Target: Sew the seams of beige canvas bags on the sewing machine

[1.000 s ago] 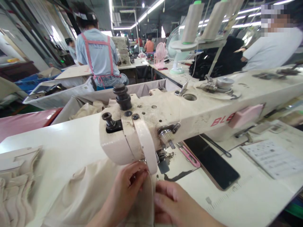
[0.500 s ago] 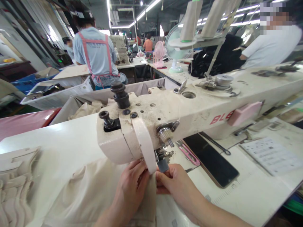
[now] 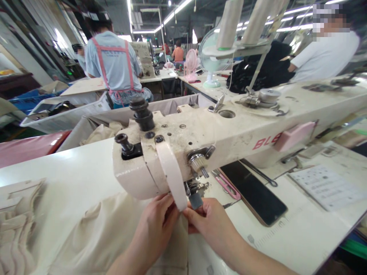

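Observation:
A sheet of beige cloth [image 3: 100,229] lies under the head of a sewing machine [image 3: 197,130], with a soft fold raised on its left side. My left hand [image 3: 155,225] rests on this cloth, fingers bent together and gripping it close to the needle area; its fingertips are partly hidden by the white curved cover [image 3: 172,175]. On the other side of the cover, my right hand [image 3: 210,219] pinches the cloth's right edge between thumb and fingers, just below a small grey plate [image 3: 196,200]. The needle itself is hidden.
Right of the machine head lie pink thread snips [image 3: 228,187], a phone [image 3: 254,193] and a printed card [image 3: 327,187]. Stacked beige pieces [image 3: 18,229] sit at left. Thread cones [image 3: 229,25] stand above. A co-worker [image 3: 113,65] sits ahead, another [image 3: 327,53] at right.
The view has shifted slightly. My right hand's fingertips have moved a little left, closer to the cover. My left hand stays on the cloth in nearly the same place.

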`<action>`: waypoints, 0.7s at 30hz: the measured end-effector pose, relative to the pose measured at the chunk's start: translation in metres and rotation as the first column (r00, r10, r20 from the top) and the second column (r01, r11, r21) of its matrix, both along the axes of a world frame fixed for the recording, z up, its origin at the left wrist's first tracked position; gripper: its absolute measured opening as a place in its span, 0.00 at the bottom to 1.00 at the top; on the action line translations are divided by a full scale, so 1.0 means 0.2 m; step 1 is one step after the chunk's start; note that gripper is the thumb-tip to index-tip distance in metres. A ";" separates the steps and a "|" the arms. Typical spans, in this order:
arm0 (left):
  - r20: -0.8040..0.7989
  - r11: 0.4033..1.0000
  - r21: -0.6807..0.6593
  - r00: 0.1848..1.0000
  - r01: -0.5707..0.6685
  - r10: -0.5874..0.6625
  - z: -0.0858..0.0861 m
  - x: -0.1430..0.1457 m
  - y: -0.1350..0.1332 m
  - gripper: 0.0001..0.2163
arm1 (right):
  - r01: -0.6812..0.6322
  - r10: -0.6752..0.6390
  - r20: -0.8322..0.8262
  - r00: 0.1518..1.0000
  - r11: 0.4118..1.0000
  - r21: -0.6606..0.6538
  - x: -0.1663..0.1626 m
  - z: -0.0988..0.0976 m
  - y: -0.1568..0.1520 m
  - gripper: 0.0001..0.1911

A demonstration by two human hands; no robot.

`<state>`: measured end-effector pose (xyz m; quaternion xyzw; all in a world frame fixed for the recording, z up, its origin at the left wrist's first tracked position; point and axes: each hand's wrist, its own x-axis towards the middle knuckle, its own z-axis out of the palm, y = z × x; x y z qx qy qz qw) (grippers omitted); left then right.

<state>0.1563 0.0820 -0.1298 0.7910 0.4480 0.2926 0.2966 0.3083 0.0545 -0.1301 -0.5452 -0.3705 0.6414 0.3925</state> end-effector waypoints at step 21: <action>-0.181 0.841 -0.416 0.938 -0.347 0.297 0.03 0.02 0.07 0.08 | -0.364 0.260 0.426 0.866 0.914 0.182 0.02 0.00 -0.03 0.13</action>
